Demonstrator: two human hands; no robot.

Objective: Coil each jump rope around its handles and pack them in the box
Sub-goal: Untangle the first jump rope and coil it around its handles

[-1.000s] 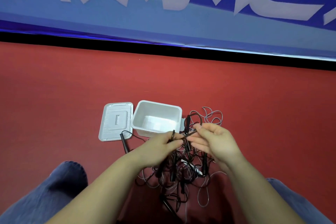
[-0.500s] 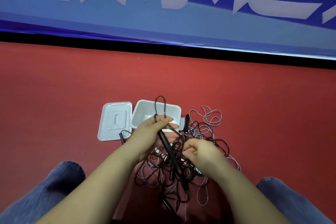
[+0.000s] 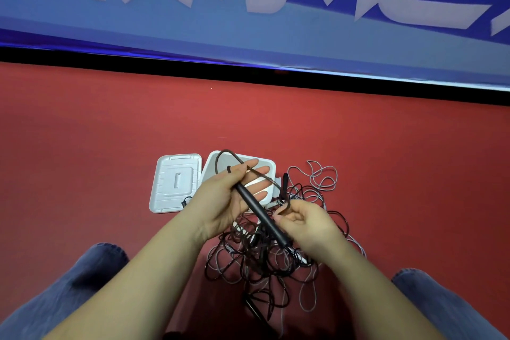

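My left hand (image 3: 230, 196) holds a black jump-rope handle (image 3: 262, 215) under the thumb, fingers stretched out over the white box (image 3: 271, 171). The handle slants down to the right, and a dark cord loop (image 3: 225, 154) arches above the thumb. My right hand (image 3: 302, 219) is curled and pinches a dark cord beside the handle's lower end. A tangle of black and grey ropes (image 3: 265, 259) lies on the red floor under both hands, with more handles partly hidden in it.
The box's white lid (image 3: 176, 182) lies flat to the left of the box. Grey cord loops (image 3: 323, 176) spread to the right. My knees in blue jeans (image 3: 69, 292) flank the pile. A blue banner wall (image 3: 248, 30) stands behind the red floor.
My left hand lifted one handle up over the box and spread its fingers. My right hand dropped lower and closed on a cord, and the loop above the left thumb grew wider.
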